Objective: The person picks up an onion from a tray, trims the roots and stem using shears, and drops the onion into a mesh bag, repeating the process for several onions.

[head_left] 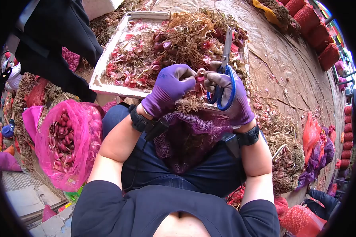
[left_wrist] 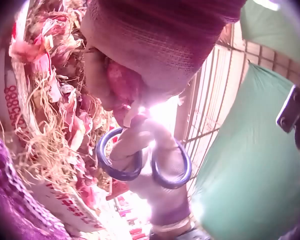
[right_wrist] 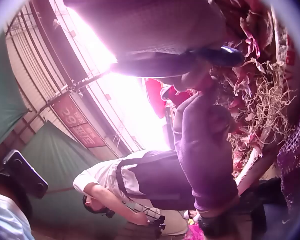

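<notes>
At the far left of the head view a pink mesh sack stands open, filled with red shallots. Above and right of it, a white tray spreads across the upper middle of the frame, heaped with dry roots and red skins.

Just below the tray's near edge, in the middle of the frame, the person's left hand, in a purple glove, curls its fingers round a small shallot and pinches it. The shallot sits between the two hands, over the tray's front rim and above a purple net bag lying on the person's lap.

Right beside it, touching the same shallot with its fingertips, the gloved right hand grips a pair of blue-handled scissors; fingers pass through the blue loops and the blades point up toward the top of the frame, over the tray. In the left wrist view the two blue loops show plainly round the gloved fingers.

Further right, a brown tarpaulin covers the ground, with red mesh sacks lined along the upper right edge. A pile of roots and shallots lies at the right, beside the person's right forearm.
</notes>
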A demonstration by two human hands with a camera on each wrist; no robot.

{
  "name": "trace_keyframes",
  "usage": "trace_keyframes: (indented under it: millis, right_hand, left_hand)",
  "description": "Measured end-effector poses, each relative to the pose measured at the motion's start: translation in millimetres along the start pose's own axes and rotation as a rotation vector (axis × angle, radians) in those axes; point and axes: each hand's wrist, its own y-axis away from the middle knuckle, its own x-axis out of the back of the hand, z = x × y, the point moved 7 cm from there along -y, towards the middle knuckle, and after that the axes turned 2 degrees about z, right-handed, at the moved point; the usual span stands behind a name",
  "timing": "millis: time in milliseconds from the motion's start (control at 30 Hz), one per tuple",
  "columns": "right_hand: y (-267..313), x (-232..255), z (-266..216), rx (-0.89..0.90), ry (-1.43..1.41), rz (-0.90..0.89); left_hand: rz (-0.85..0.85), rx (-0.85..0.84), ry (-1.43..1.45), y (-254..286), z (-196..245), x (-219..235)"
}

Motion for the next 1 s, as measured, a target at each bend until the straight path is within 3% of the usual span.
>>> trace_keyframes:
  millis: [33, 100, 133, 300, 367, 500, 633, 700, 800, 867, 900, 967, 1000]
  right_hand:
    - [1.1, -1.9, -1.1, -0.007, -0.007, -0.027]
    - [3.8, -4.3, -5.3, -0.014, -0.036, -0.024]
    - [5.6, -4.9, -5.5, -0.030, -0.067, -0.016]
    - [7.0, -13.0, -12.2, 0.041, -0.042, -0.087]
    - [8.0, -12.7, -11.9, 0.014, -0.091, -0.053]
    - [8.0, -8.1, -14.8, 0.035, -0.089, -0.043]
    - [4.1, -0.6, -12.8, 0.063, -0.082, -0.007]
    - [2.7, 1.2, -12.4, 0.066, -0.102, 0.007]
    - [2.5, 5.3, -12.2, 0.075, -0.092, 0.015]
    - [1.6, 6.2, -7.6, 0.023, -0.118, 0.012]
    - [4.7, 0.7, -9.0, 0.087, -0.047, -0.058]
    - [9.7, -11.8, -9.8, 0.135, -0.003, -0.093]
    - [10.0, -10.3, -8.2, 0.075, 0.081, -0.150]
  left_hand:
    - [0.001, -0.001, 0.000, 0.2, 2.9, 2.6]
    - [-0.051, 0.219, 0.337, -0.8, -5.5, 4.2]
    - [-0.065, 0.231, 0.363, -2.3, -7.8, 4.5]
    - [-0.002, 0.171, 0.315, -7.4, -13.6, 9.3]
    - [0.008, 0.170, 0.106, -8.7, -16.9, 12.9]
    - [0.050, 0.086, 0.029, -14.7, -20.5, 18.5]
    - [0.055, 0.086, 0.272, -9.8, -1.1, 13.8]
    - [-0.183, 0.164, 0.432, -6.7, 0.2, -0.3]
    - [-0.301, 0.234, 0.394, 0.1, 12.3, -8.5]
    - [-0.285, 0.188, 0.354, 1.4, 9.2, -11.3]
    - [-0.258, 0.141, 0.303, 0.9, 8.2, -6.8]
    - [-0.199, 0.253, 0.367, -2.2, -6.4, -6.7]
    - [-0.133, 0.116, 0.189, -7.9, -7.8, -2.0]
